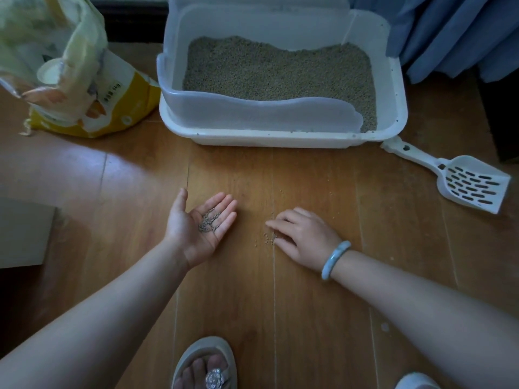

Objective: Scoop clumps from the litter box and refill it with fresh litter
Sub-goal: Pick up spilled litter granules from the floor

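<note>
Sandalled foot (206, 366) at the bottom edge, on a wooden floor (309, 318). Just beyond it, the left hand (200, 228) lay palm up and fully open, fingers straight, cradling a small heap of grains (207, 220) without closing on them. The right hand (302, 237), a bracelet (335, 259) on its wrist, rested palm down beside it, fingers loosely spread, tips touching the floor at a few stray grains (269, 240); it gripped nothing that could be seen.

Farther out stood the box (280, 140), its litter (278, 71) deep and fairly even, with no clumps showing. The scoop (466, 181) lay unheld on the floor by the box's right corner, and the bag (92, 108) stood open to its left.

Scooping and refilling looked done. What seemed left was gathering the spill and tipping it back in. Bare floor between hands and box gave room to move. The box's front guard dipped lowest at its right end, and a curtain (449, 32) hung close behind that side.
</note>
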